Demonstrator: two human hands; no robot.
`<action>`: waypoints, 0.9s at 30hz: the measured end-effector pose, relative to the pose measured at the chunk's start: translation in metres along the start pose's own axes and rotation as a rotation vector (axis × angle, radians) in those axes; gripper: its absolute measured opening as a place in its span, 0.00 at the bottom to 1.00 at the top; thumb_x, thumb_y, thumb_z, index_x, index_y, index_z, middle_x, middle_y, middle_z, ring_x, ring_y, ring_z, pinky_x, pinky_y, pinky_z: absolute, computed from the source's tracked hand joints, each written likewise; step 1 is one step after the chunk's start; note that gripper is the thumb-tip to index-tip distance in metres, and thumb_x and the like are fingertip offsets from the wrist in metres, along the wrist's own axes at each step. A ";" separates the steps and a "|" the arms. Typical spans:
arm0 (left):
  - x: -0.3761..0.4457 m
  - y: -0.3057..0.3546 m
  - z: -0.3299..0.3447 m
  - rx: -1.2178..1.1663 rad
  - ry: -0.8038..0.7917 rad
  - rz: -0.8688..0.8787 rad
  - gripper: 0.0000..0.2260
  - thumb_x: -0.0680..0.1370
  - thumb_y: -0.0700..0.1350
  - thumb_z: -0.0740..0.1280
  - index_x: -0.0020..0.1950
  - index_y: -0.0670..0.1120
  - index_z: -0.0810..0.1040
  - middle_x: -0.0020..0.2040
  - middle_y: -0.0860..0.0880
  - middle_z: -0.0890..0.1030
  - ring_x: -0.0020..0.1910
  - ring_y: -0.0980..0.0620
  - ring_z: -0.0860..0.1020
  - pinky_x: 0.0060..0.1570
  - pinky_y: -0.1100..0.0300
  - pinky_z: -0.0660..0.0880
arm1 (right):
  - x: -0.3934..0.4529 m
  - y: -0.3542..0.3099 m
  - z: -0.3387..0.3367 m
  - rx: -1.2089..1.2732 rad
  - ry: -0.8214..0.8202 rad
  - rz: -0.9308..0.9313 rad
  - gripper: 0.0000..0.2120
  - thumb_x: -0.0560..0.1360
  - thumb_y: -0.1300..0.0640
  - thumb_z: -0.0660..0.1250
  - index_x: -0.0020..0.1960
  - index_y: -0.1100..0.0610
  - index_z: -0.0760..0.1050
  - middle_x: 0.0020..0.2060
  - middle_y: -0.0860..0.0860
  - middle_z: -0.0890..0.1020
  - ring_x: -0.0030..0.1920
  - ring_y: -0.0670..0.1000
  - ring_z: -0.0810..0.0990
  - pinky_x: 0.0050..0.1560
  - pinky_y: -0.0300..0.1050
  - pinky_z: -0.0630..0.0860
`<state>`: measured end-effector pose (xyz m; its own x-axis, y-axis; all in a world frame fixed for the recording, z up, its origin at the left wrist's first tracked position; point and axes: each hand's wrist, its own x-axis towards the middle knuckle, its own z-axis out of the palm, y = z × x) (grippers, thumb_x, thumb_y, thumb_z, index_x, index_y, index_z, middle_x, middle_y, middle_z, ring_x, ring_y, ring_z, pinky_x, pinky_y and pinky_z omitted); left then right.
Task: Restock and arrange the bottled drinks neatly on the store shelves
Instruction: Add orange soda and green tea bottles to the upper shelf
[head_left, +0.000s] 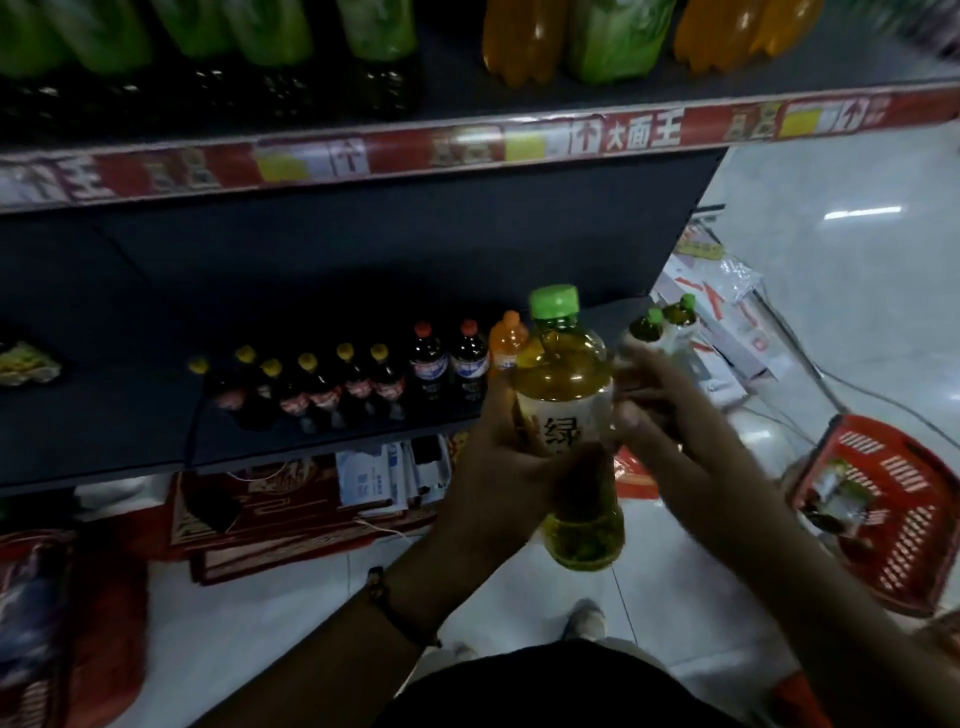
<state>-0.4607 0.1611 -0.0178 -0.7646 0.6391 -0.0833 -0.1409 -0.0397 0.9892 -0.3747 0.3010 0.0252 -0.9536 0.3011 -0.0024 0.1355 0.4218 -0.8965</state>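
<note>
Shelving of dark metal, the lower shelf (130, 415), is left bare along its front edge and whole left half. Dark cola bottles (332, 387) are grouped mid-shelf, blurred by dimness. A red plastic basket (904, 525) is cut off at the right edge. A clear green-capped tea bottle (563, 374) is gripped before the shelf by the left hand (498, 467); the right hand (660, 410), blurred, is laid against it, grip indiscernible.

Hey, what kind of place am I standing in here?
Most likely a small grocery shop: dark metal shelves with red price strips, rows of dark cola bottles, and a red plastic shopping basket on the floor.
</note>
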 end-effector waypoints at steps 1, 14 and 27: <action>-0.006 0.004 -0.008 -0.018 0.017 -0.013 0.33 0.65 0.48 0.80 0.66 0.50 0.70 0.56 0.53 0.82 0.56 0.52 0.82 0.50 0.55 0.81 | -0.010 -0.001 0.013 0.154 -0.065 0.086 0.18 0.73 0.44 0.62 0.60 0.31 0.64 0.53 0.36 0.78 0.55 0.41 0.79 0.48 0.36 0.79; -0.029 0.067 -0.061 -0.073 0.129 -0.085 0.20 0.69 0.63 0.67 0.58 0.60 0.78 0.53 0.56 0.85 0.52 0.55 0.84 0.53 0.52 0.80 | -0.029 -0.025 0.076 0.543 -0.007 0.173 0.30 0.60 0.56 0.78 0.59 0.48 0.72 0.49 0.48 0.84 0.49 0.53 0.84 0.43 0.42 0.80; 0.045 0.155 -0.073 0.257 0.170 0.315 0.09 0.77 0.43 0.71 0.56 0.51 0.80 0.49 0.56 0.85 0.49 0.60 0.83 0.44 0.66 0.79 | 0.088 -0.065 0.031 0.397 0.059 -0.158 0.25 0.64 0.54 0.78 0.57 0.40 0.75 0.50 0.50 0.83 0.50 0.54 0.83 0.49 0.56 0.82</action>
<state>-0.5627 0.1278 0.1227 -0.8411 0.4897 0.2296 0.2600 -0.0061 0.9656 -0.4756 0.2732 0.0695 -0.9356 0.3130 0.1636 -0.1360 0.1084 -0.9848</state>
